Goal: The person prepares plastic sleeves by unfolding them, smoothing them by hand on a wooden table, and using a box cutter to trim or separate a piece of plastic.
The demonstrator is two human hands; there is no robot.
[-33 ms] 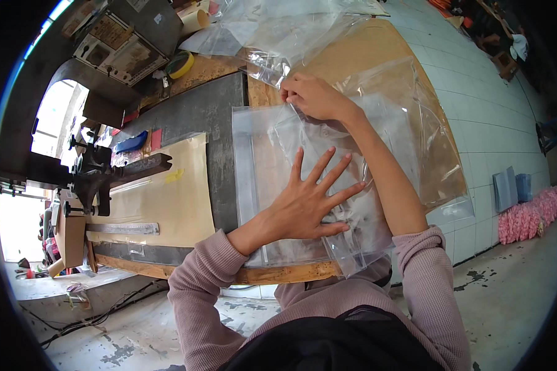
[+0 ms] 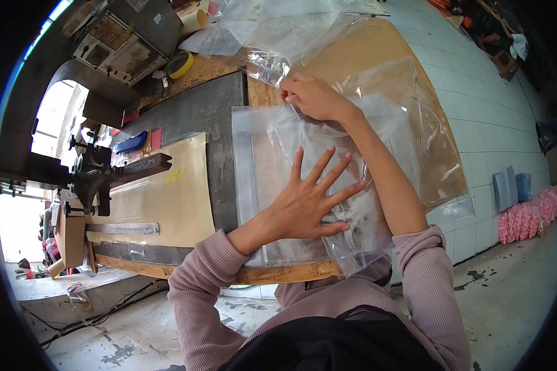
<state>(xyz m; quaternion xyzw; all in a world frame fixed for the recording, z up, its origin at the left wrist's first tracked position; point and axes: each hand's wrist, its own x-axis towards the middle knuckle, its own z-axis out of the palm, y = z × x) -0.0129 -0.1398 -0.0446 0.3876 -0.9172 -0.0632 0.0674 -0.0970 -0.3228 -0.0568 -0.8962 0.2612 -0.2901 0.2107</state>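
Observation:
Several clear plastic sheets or bags [image 2: 263,164] lie in a layered pile at the table's front edge. Flat on top of them rests my left hand [image 2: 312,201], its fingers spread wide. My right hand [image 2: 314,96] is beyond it at the pile's far edge, fingers curled together on a crumpled clear plastic sheet [image 2: 297,133]; the fingertips are partly hidden. Loose clear plastic [image 2: 414,148] spreads out to the right, under and past my right forearm. More clear plastic [image 2: 291,34] is heaped at the far end, close to my right fingers.
At left, a dark metal machine arm [image 2: 142,170] reaches over a tan sheet [image 2: 185,191] with a metal ruler [image 2: 124,229] on it. A yellow tape roll [image 2: 181,64] sits near a control box [image 2: 114,52]. Pink bundles [image 2: 529,216] stand on the floor at right.

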